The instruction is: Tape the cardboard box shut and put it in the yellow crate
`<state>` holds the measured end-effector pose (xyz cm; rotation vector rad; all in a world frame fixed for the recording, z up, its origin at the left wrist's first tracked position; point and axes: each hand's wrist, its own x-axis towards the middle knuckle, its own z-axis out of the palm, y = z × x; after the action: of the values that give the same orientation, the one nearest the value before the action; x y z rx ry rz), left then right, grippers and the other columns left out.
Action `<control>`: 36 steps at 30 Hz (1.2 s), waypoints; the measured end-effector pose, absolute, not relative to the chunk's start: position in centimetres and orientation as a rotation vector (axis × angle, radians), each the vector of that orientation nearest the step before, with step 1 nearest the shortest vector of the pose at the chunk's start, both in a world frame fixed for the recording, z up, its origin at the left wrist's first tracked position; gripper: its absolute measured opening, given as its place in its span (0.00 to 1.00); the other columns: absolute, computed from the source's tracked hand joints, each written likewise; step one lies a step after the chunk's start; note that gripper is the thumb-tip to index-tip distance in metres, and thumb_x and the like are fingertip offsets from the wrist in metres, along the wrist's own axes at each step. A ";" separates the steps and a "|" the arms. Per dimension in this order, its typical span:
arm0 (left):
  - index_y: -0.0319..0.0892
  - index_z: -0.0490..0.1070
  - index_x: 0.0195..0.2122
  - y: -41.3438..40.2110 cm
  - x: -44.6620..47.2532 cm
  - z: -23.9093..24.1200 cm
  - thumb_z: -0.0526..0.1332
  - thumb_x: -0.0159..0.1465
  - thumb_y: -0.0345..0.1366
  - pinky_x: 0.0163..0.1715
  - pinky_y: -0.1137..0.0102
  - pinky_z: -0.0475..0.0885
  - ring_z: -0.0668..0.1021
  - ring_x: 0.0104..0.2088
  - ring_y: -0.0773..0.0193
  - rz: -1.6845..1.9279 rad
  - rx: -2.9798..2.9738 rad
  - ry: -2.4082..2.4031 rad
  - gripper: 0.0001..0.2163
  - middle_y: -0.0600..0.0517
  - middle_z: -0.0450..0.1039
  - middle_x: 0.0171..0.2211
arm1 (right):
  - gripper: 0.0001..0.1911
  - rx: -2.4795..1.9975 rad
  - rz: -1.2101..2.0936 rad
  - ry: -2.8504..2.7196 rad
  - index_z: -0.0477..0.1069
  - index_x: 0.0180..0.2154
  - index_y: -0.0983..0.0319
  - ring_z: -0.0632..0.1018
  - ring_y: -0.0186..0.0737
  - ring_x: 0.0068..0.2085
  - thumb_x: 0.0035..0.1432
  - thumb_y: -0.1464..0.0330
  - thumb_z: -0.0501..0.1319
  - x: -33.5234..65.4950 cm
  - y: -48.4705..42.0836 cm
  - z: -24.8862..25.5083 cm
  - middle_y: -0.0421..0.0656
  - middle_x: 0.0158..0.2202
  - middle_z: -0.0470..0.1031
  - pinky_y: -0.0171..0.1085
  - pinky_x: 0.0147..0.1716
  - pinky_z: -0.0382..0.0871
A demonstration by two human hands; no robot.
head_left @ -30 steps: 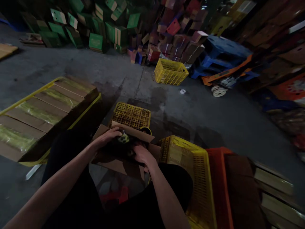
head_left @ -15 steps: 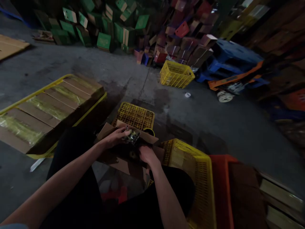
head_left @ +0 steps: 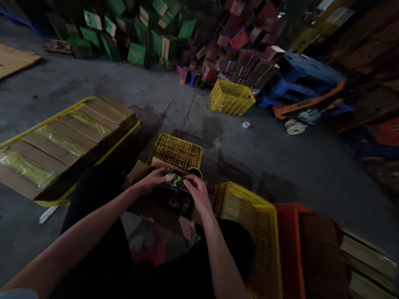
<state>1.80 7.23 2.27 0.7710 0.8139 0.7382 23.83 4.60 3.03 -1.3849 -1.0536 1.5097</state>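
A small clear plastic packet (head_left: 175, 180) with something yellow-green inside is held over an open cardboard box (head_left: 140, 172). My left hand (head_left: 154, 179) grips its left end, thumb on top. At the right end, the fingers of my right hand (head_left: 195, 187) pinch the plastic. Inside the box, below my hands, lie dark items with pale round spots (head_left: 173, 202), too dim to name. The box stands between my knees, its flaps spread.
A yellow crate (head_left: 179, 150) lies just beyond the box. Another yellow crate (head_left: 276, 232) and a red crate (head_left: 296, 207) stand at my right. Taped cartons (head_left: 75, 137) fill a yellow-rimmed holder at left. Farther off are a yellow crate (head_left: 231, 97), a pallet jack (head_left: 307, 106) and heaped green boxes (head_left: 137, 54).
My right hand has come up out of the box and taken hold of the packet's right end. My left hand keeps its grip, almost in the same place.
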 end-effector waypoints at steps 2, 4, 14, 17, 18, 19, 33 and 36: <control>0.40 0.74 0.48 7.2 1.8 2.3 0.68 0.59 0.52 0.43 0.64 0.75 0.80 0.43 0.57 0.721 0.755 0.843 0.23 0.46 0.78 0.43 | 0.16 -1.412 1.477 -1.019 0.77 0.38 0.57 0.77 0.42 0.38 0.49 0.57 0.70 23.8 4.7 3.0 0.40 0.35 0.76 0.42 0.39 0.78; 0.40 0.75 0.47 7.3 1.7 2.2 0.67 0.59 0.54 0.41 0.64 0.76 0.80 0.42 0.57 0.746 0.768 0.902 0.23 0.46 0.78 0.42 | 0.15 -1.424 1.440 -1.012 0.76 0.37 0.57 0.77 0.42 0.37 0.49 0.57 0.70 24.0 4.8 3.0 0.40 0.34 0.76 0.41 0.38 0.77; 0.40 0.78 0.34 8.0 1.1 1.9 0.63 0.60 0.48 0.32 0.71 0.71 0.77 0.34 0.59 0.865 1.308 1.274 0.15 0.50 0.78 0.32 | 0.14 -1.460 1.389 -1.014 0.75 0.37 0.58 0.75 0.38 0.34 0.49 0.59 0.69 24.3 5.0 2.7 0.39 0.31 0.74 0.38 0.35 0.75; 0.40 0.79 0.34 8.0 1.1 1.9 0.63 0.61 0.48 0.32 0.71 0.70 0.77 0.34 0.59 0.866 1.354 1.291 0.15 0.50 0.78 0.31 | 0.14 -1.495 1.379 -0.992 0.75 0.36 0.59 0.75 0.38 0.33 0.48 0.59 0.69 24.2 5.1 2.5 0.39 0.31 0.74 0.38 0.35 0.75; 0.40 0.79 0.34 8.0 1.1 1.9 0.62 0.61 0.47 0.32 0.71 0.70 0.77 0.34 0.58 0.865 1.366 1.283 0.15 0.50 0.78 0.31 | 0.15 -1.504 1.375 -0.987 0.75 0.36 0.59 0.76 0.38 0.33 0.48 0.59 0.69 24.2 5.1 2.4 0.39 0.31 0.75 0.38 0.35 0.75; 0.40 0.79 0.34 8.0 1.1 1.8 0.62 0.61 0.47 0.32 0.71 0.70 0.77 0.34 0.59 0.867 1.376 1.272 0.15 0.50 0.78 0.31 | 0.15 -1.512 1.375 -0.983 0.75 0.36 0.59 0.76 0.38 0.33 0.48 0.58 0.69 24.2 5.1 2.4 0.39 0.32 0.75 0.38 0.35 0.75; 0.41 0.77 0.35 8.2 1.0 1.9 0.62 0.60 0.47 0.33 0.70 0.71 0.77 0.33 0.60 0.938 1.325 1.318 0.14 0.51 0.78 0.30 | 0.21 -1.337 1.672 -0.776 0.73 0.38 0.59 0.79 0.34 0.34 0.43 0.60 0.75 24.0 4.8 2.4 0.36 0.33 0.76 0.38 0.38 0.77; 0.40 0.77 0.34 8.2 1.1 1.7 0.62 0.60 0.47 0.32 0.71 0.70 0.77 0.32 0.60 0.935 1.327 1.316 0.14 0.51 0.77 0.30 | 0.21 -1.348 1.648 -0.785 0.72 0.38 0.59 0.78 0.34 0.33 0.43 0.60 0.75 24.0 4.9 2.4 0.35 0.32 0.75 0.37 0.37 0.77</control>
<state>1.11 8.17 1.68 1.3270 1.3157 0.9353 23.99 4.91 2.39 -1.3476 -0.7851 1.6484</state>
